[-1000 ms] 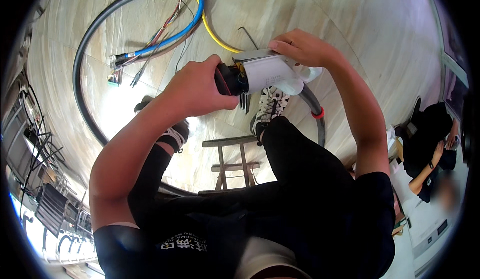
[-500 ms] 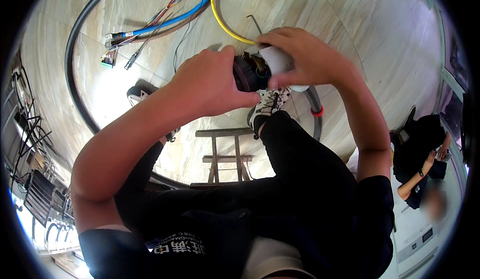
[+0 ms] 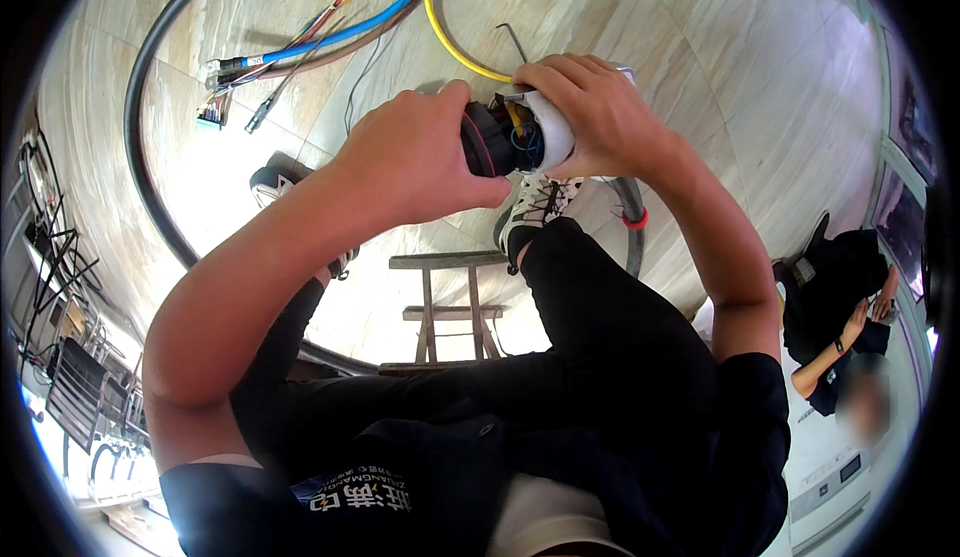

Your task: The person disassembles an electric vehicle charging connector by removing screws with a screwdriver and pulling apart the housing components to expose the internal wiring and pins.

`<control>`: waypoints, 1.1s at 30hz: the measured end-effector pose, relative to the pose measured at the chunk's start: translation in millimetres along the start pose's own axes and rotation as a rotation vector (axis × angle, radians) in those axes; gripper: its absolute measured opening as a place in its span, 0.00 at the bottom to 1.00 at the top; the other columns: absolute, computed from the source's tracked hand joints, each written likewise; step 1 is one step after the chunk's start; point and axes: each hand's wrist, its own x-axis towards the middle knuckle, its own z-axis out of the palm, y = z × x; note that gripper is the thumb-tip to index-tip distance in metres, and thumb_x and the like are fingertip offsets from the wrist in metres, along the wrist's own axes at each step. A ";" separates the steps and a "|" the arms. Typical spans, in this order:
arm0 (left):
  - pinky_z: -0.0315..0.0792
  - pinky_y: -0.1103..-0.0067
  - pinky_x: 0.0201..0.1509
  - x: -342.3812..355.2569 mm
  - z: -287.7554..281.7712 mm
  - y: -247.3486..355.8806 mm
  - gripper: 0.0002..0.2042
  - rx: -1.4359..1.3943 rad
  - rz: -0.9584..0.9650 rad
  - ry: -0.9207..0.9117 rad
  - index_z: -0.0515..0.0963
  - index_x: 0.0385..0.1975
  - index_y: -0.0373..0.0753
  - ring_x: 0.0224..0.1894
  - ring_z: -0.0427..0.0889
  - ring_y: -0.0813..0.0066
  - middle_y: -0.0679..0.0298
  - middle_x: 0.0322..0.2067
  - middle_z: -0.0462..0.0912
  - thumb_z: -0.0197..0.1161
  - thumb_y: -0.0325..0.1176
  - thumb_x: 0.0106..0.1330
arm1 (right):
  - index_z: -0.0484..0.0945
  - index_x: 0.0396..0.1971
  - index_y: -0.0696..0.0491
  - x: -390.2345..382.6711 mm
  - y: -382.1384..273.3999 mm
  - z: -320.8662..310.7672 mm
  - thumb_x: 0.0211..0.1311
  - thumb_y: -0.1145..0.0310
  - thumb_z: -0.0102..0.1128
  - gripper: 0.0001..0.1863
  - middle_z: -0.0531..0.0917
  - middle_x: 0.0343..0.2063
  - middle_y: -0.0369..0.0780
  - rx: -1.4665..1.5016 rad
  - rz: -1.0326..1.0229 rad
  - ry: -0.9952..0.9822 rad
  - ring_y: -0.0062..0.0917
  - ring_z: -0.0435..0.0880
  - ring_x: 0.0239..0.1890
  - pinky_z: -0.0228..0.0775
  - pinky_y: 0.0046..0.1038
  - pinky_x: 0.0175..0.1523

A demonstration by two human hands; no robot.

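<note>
My left hand (image 3: 412, 149) is closed round a black round connector head (image 3: 486, 141) with a thin red line on its side. My right hand (image 3: 608, 115) grips a white housing (image 3: 556, 133) from the right, its fingers over the far side and its thumb on the near side. The two parts sit close together, with an open gap between them. Yellow and thin coloured wires (image 3: 517, 125) show in that gap. A yellow cable (image 3: 452, 45) runs toward the parts from the far side and passes out of sight near my right fingers.
On the tiled floor lie a thick black cable (image 3: 137, 107), a blue cable (image 3: 350, 31) with metal ends, and a bundle of thin wires. A bent hex key (image 3: 513, 41) is beyond my hands. A wooden stool (image 3: 450, 315) stands between my legs. Another person (image 3: 840, 297) sits at the right.
My right hand has turned the white housing, and more of the wires inside now show. My right thumb has moved down, while my left hand keeps its hold with little movement.
</note>
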 end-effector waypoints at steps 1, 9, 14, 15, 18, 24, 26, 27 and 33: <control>0.80 0.70 0.43 1.5 -0.4 -1.5 0.40 0.001 0.006 0.001 0.73 0.53 0.29 0.36 0.87 0.55 0.49 0.33 0.84 0.75 0.53 0.45 | 0.71 0.55 0.50 -1.6 -1.5 3.2 0.30 0.57 0.80 0.44 0.80 0.44 0.44 -0.036 0.003 0.033 0.43 0.81 0.49 0.71 0.41 0.54; 0.79 0.72 0.41 2.4 -3.6 -2.9 0.36 -0.008 -0.037 -0.064 0.73 0.48 0.31 0.34 0.86 0.59 0.51 0.31 0.84 0.75 0.53 0.45 | 0.71 0.54 0.51 -4.3 -1.1 7.5 0.30 0.64 0.81 0.44 0.80 0.47 0.42 -0.014 0.039 -0.011 0.40 0.80 0.50 0.70 0.39 0.55; 0.79 0.72 0.40 3.9 5.1 -10.0 0.35 -0.019 -0.001 -0.002 0.72 0.48 0.32 0.31 0.86 0.59 0.53 0.29 0.84 0.76 0.51 0.46 | 0.71 0.55 0.51 -10.0 -2.1 16.8 0.29 0.63 0.82 0.44 0.81 0.46 0.42 -0.068 0.043 0.048 0.40 0.81 0.50 0.70 0.39 0.56; 0.79 0.72 0.39 4.2 6.1 -10.5 0.35 -0.015 -0.012 -0.006 0.73 0.48 0.32 0.31 0.86 0.59 0.53 0.29 0.84 0.76 0.51 0.46 | 0.71 0.55 0.51 -12.8 -4.4 22.6 0.29 0.62 0.82 0.44 0.81 0.46 0.43 -0.109 0.047 0.083 0.40 0.81 0.50 0.71 0.40 0.56; 0.79 0.73 0.38 2.8 6.2 -8.3 0.34 -0.037 -0.048 -0.026 0.73 0.48 0.33 0.30 0.86 0.61 0.53 0.28 0.83 0.76 0.50 0.46 | 0.71 0.55 0.51 -17.4 -5.3 33.7 0.30 0.63 0.81 0.44 0.81 0.45 0.43 -0.164 0.035 0.181 0.40 0.81 0.49 0.71 0.40 0.56; 0.79 0.75 0.37 -6.0 -1.9 -6.4 0.35 -0.104 -0.074 -0.090 0.73 0.47 0.31 0.30 0.86 0.63 0.54 0.28 0.83 0.76 0.49 0.45 | 0.71 0.54 0.52 -10.2 1.5 22.1 0.30 0.66 0.82 0.43 0.81 0.46 0.43 0.050 0.035 -0.024 0.39 0.81 0.50 0.71 0.39 0.56; 0.79 0.75 0.37 -6.2 -3.1 -6.1 0.35 -0.111 -0.080 -0.095 0.73 0.47 0.32 0.30 0.86 0.63 0.54 0.29 0.83 0.76 0.49 0.45 | 0.71 0.54 0.51 -11.9 -2.3 22.9 0.30 0.65 0.82 0.43 0.81 0.46 0.43 0.005 0.034 0.018 0.39 0.81 0.50 0.71 0.39 0.56; 0.79 0.75 0.37 -6.1 0.2 -7.2 0.34 -0.107 -0.078 -0.078 0.73 0.47 0.32 0.30 0.86 0.63 0.54 0.29 0.83 0.76 0.50 0.45 | 0.71 0.54 0.51 -12.9 -4.2 24.2 0.30 0.65 0.82 0.43 0.81 0.46 0.43 -0.016 0.036 0.037 0.39 0.81 0.50 0.71 0.39 0.56; 0.79 0.75 0.38 -2.1 8.6 -3.8 0.33 -0.032 -0.085 -0.050 0.73 0.45 0.33 0.30 0.86 0.63 0.54 0.29 0.83 0.76 0.51 0.45 | 0.71 0.54 0.51 -20.7 1.6 32.4 0.26 0.64 0.83 0.45 0.81 0.45 0.43 -0.068 0.045 0.156 0.39 0.82 0.49 0.71 0.38 0.55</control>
